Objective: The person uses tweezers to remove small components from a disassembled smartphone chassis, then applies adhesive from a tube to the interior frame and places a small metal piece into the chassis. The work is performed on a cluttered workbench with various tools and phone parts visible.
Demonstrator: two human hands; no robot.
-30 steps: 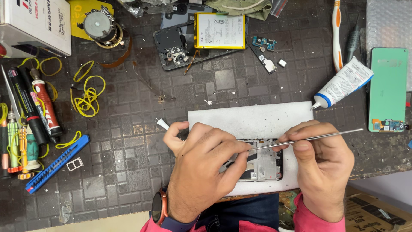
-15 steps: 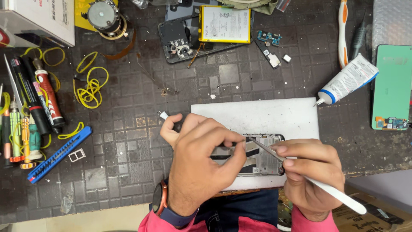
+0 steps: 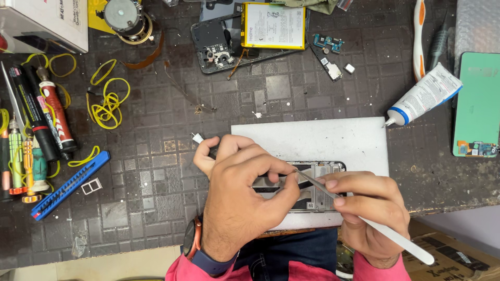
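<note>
Left hand [image 3: 245,200] pins the phone frame [image 3: 317,187] on the white mat [image 3: 323,138] — fingers pressed down. Right hand [image 3: 372,211] grips tweezers [image 3: 317,184], tips inside the frame — likely placing a small part; steady aim needed.

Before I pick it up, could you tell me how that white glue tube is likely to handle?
The tube looks partly squeezed, so probably soft and light. It is rounded and might roll a little, though its flattened end should stop it. Its nozzle looks uncapped, so squeezing may leak.

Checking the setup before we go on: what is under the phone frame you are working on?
The phone frame lies on a white sheet, which rests on the dark gridded mat. The left hand covers the frame's left part, so what lies beneath there is hidden.
</note>
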